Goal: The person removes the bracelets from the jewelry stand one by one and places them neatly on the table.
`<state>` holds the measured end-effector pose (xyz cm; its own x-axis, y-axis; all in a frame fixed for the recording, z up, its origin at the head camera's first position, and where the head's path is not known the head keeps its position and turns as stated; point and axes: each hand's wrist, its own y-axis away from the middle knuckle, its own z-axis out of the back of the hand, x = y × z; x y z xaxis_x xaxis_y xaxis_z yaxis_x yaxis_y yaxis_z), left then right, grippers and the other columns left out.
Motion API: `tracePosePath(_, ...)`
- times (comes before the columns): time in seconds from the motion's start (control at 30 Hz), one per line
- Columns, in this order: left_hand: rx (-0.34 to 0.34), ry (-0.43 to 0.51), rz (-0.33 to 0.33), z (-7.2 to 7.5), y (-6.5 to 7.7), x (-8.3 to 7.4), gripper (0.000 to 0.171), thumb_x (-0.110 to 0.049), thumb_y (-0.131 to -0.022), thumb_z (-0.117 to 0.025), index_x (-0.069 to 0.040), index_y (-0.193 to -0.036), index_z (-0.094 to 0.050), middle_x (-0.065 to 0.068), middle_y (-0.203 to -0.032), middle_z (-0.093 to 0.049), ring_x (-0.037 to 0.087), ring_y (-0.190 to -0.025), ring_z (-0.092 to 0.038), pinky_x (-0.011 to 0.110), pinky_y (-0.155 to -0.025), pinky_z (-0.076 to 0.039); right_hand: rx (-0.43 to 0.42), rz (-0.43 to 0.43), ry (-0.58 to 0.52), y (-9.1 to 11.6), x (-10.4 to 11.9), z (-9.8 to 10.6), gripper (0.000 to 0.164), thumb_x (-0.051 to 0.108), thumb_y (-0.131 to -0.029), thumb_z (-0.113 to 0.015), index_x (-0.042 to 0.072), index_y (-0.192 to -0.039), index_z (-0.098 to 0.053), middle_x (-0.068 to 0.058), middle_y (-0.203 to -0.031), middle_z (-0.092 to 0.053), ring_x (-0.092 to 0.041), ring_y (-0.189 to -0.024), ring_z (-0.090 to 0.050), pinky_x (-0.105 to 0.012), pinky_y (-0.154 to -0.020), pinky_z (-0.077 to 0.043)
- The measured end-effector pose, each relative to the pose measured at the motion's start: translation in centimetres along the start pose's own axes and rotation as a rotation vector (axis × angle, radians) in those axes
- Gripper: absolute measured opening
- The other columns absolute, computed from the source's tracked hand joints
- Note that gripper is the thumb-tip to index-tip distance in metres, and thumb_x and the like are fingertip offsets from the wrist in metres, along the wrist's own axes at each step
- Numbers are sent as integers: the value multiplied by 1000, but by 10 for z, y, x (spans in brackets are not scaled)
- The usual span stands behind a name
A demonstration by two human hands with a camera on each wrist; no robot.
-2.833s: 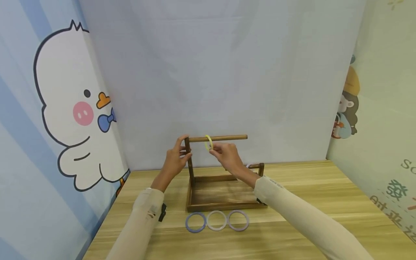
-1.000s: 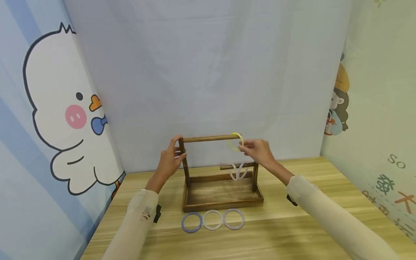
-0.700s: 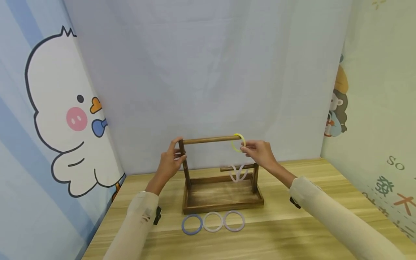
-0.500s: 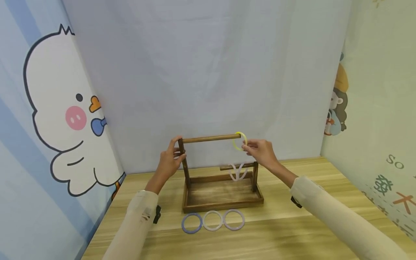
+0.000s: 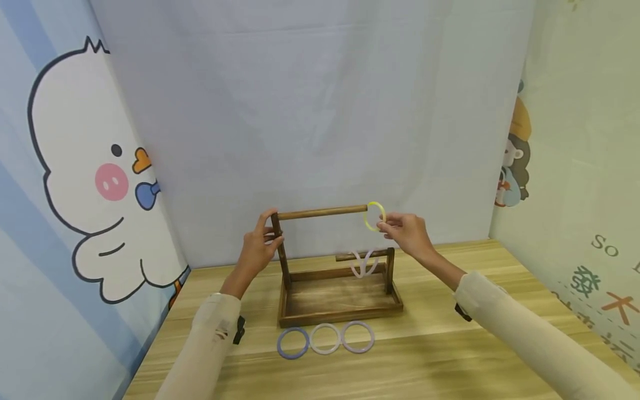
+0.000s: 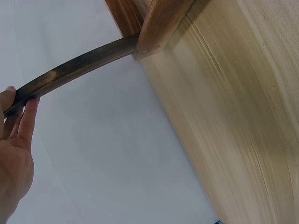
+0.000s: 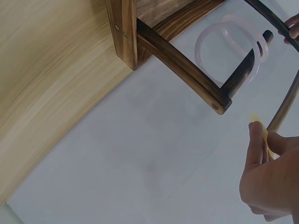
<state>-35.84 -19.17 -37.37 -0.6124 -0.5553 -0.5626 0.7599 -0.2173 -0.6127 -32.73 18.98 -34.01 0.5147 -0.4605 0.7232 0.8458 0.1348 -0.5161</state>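
A brown wooden stand (image 5: 341,320) with a tray base carries a long upper bar (image 5: 322,212) and a shorter lower bar (image 5: 345,257). My left hand (image 5: 256,249) grips the top of its tall left post (image 5: 280,255); the left wrist view shows thumb and fingers on either side of that post (image 6: 79,65). Between right thumb and fingers, my right hand (image 5: 407,233) pinches a yellow bangle (image 5: 384,210) by its right side. The bangle is upright, right at the upper bar's free end. Two pale bangles (image 5: 367,264) hang on the lower bar.
In front of the stand, a blue bangle (image 5: 279,349), a white bangle (image 5: 325,353) and a lilac bangle (image 5: 358,351) lie in a row on the wood-grain table (image 5: 430,355). A pale curtain (image 5: 310,111) hangs behind, and printed cloths flank both sides.
My right hand has drawn the yellow bangle rightward along the upper bar, from near its middle to its free end. The left hand has kept its grip on the post.
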Motion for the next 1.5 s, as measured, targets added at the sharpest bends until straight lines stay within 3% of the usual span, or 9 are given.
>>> tracePosePath(0.17,3,4,10,0,1,0,74,5,-93,-75,-15,-154,-38,32,-114,-71,42,-102,-74,44,-89,-65,8,-4,-24,5,-3,3,23,1,-100,-69,-14,-118,-70,-29,-106,-74,-44,-95,-75,-25,-74,-66)
tracePosePath(0.47,12,6,4,-4,0,3,74,5,-93,-75,-12,-155,-38,33,-115,-70,43,-102,-74,47,-89,-65,30,-1,6,20,-6,11,26,1,-100,-68,-15,-121,-68,-30,-106,-74,-38,-90,-77,-30,-75,-67)
tracePosePath(0.73,6,8,-17,-5,-1,1,75,5,-93,-75,-13,-155,-37,33,-114,-70,43,-102,-74,48,-88,-64,62,-6,-22,36,-3,20,29,2,-100,-69,-16,-123,-66,-29,-106,-74,-43,-91,-76,-41,-78,-66)
tracePosePath(1.07,4,3,-8,-5,-3,3,74,4,-94,-75,-14,-155,-37,32,-113,-71,42,-102,-74,44,-89,-65,120,-19,-11,61,-1,28,32,1,-100,-68,-16,-128,-63,-30,-108,-74,-37,-90,-77,-27,-75,-66)
tracePosePath(1.5,11,-7,-2,-5,-3,5,75,4,-94,-74,-17,-155,-37,30,-113,-72,41,-103,-74,45,-90,-64,229,-97,18,100,-22,26,36,-2,-101,-64,-19,-132,-58,-29,-111,-74,-33,-87,-77,-31,-72,-67)
